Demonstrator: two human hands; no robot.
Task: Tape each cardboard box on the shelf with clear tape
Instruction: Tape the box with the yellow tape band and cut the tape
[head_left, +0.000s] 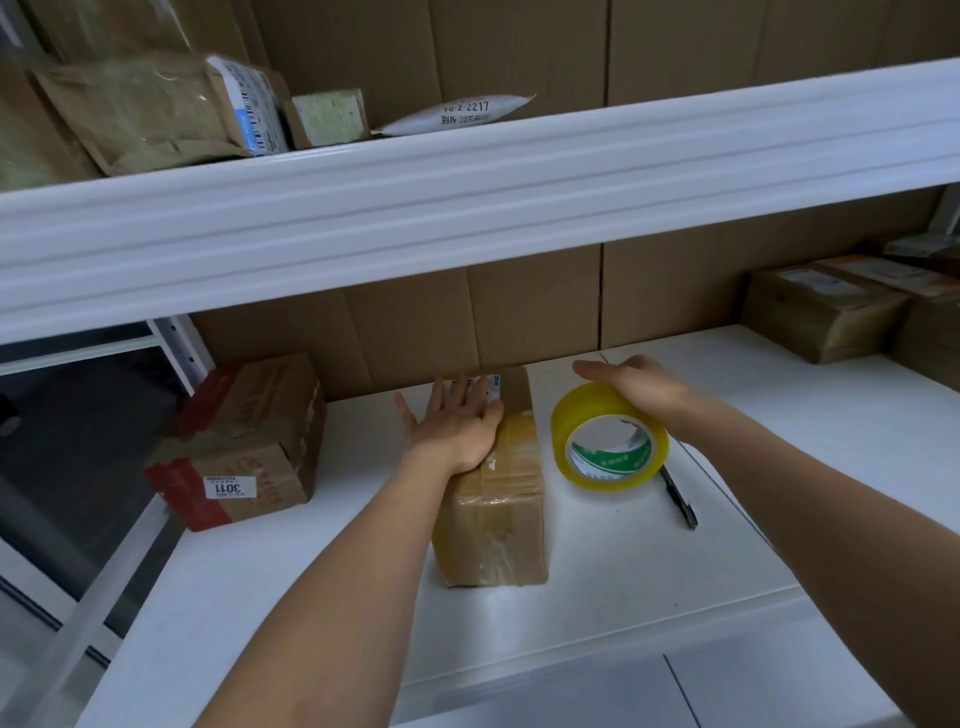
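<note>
Left hand (457, 423) flat on box (493, 499); right hand (636, 387) apparently grips tape roll (609, 439); neighbour box (244, 441) reads "3011".

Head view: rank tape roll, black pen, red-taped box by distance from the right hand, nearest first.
1. Tape roll: under the right hand, touching.
2. Black pen: on the shelf just right of and below the roll.
3. Red-taped box: far left, beyond the left hand.

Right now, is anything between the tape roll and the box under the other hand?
Nothing visible. The tape roll, held by the right hand, sits just right of the box, with only bare shelf between. The left hand rests flat on the box.
</note>
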